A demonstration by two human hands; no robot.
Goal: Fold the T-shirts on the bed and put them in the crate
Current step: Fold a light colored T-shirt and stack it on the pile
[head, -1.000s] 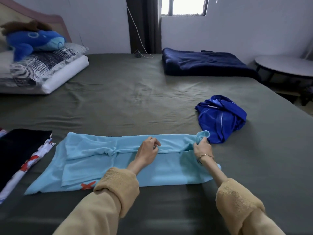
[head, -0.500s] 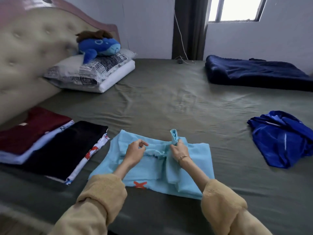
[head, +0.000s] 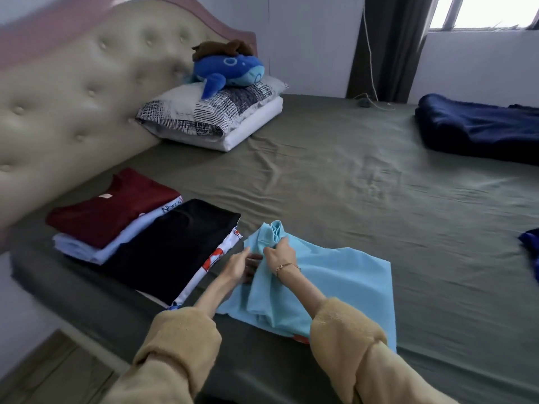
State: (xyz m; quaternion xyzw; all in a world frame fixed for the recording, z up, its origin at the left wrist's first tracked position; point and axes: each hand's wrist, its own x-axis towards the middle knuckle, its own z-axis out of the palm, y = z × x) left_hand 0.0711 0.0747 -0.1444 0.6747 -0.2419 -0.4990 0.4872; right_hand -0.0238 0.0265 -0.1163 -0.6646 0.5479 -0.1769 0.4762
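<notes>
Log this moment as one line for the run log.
step: folding light blue T-shirt | right hand: grips its bunched end | left hand: flat on shirt | crate: not visible

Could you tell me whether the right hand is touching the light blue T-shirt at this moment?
Touching. The head view shows the right hand pinching a bunched fold of the light blue T-shirt, with cloth gathered between its fingers.

Partly hidden print on white shirt [head: 170, 207] unreadable

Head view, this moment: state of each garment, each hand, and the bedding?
Light blue T-shirt: half folded, bunched.
Right hand: grips its gathered edge.
Left hand: fingers straight, on the shirt.
Black T-shirt: folded.
Maroon T-shirt: folded, stacked.
Royal blue garment: mostly out of frame.
Navy blanket: folded.
</notes>
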